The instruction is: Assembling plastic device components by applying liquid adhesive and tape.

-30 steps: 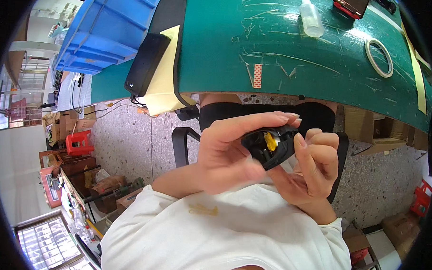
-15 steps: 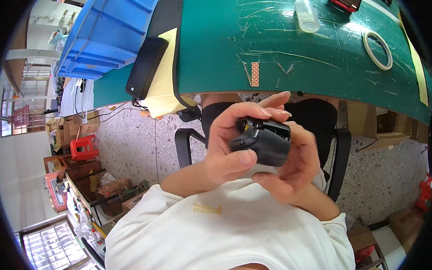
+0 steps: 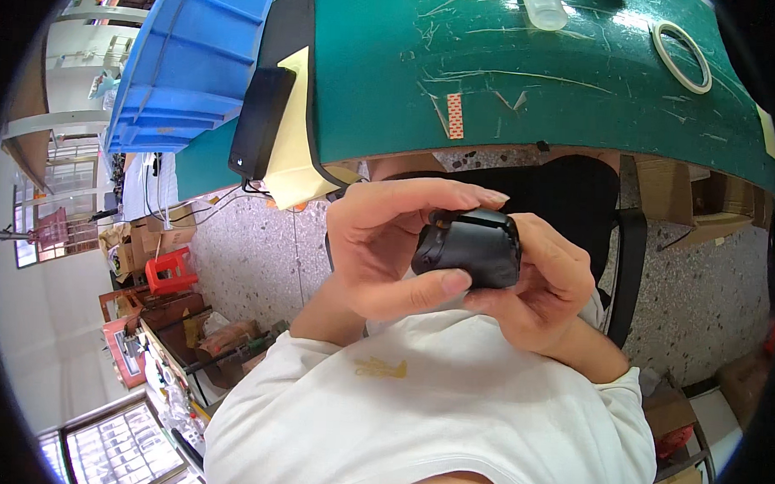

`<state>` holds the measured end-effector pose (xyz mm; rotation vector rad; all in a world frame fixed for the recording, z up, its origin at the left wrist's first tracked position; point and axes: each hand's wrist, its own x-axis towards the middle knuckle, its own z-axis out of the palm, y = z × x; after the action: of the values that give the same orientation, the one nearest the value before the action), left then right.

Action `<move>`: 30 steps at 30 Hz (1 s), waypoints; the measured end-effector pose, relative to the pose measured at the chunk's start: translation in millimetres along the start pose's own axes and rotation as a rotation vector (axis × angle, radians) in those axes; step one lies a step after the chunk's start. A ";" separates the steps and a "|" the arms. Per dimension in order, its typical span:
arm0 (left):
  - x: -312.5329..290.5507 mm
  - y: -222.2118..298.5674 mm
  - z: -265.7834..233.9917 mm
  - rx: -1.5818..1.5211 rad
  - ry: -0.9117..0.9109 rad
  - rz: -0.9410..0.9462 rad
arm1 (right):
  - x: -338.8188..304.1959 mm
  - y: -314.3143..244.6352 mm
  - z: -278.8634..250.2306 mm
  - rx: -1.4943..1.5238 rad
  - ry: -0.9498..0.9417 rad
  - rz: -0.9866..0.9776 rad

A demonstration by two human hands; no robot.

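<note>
Between my two hands, above my lap, is a small black rounded plastic device (image 3: pixel 474 250), whose exact kind I cannot make out. My left hand (image 3: pixel 386 246) grips it from the left, thumb on the lower front and fingers along the top edge. On the other side my right hand (image 3: pixel 544 282) holds it, fingers curled around the right end and thumb underneath. A dark slot or seam runs along its upper edge. The side facing away from me is hidden.
Ahead stands a green-topped table (image 3: pixel 367 79) with a clear bottle (image 3: pixel 545 10), a tape roll (image 3: pixel 682 57) and a red-patterned strip (image 3: pixel 455 116). At left are a blue bin (image 3: pixel 189 64) and a black phone-like device (image 3: pixel 262 122) on yellow paper (image 3: pixel 292 158). A red stool (image 3: pixel 171 270) is on the floor.
Both hands have turned the black device, so its smooth face shows more and its open upper slot less. My left hand has shifted a little left; the view has tilted slightly.
</note>
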<state>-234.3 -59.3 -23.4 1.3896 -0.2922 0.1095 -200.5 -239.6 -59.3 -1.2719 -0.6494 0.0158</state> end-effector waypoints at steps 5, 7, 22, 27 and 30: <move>9.3 12.8 -3.6 0.032 -0.078 0.023 | 5.3 1.5 -6.3 -0.094 -0.040 -0.094; 20.4 25.2 -6.5 0.415 -0.228 -0.088 | 7.4 4.6 -7.6 -0.112 0.017 -0.157; 30.5 -19.9 -25.7 0.161 -0.213 0.206 | 22.1 -4.0 -19.4 -0.309 -0.085 -0.099; 41.8 13.0 -26.0 0.595 -0.410 0.169 | 21.8 -0.6 -19.3 -0.374 -0.093 -0.175; 41.4 15.4 -27.2 0.654 -0.446 0.169 | 26.5 -7.0 -19.0 -0.393 -0.094 -0.179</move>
<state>-194.6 -33.7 -1.8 2.0352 -0.7972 0.0317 -172.4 -249.1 -44.1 -1.5923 -0.8748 -0.2093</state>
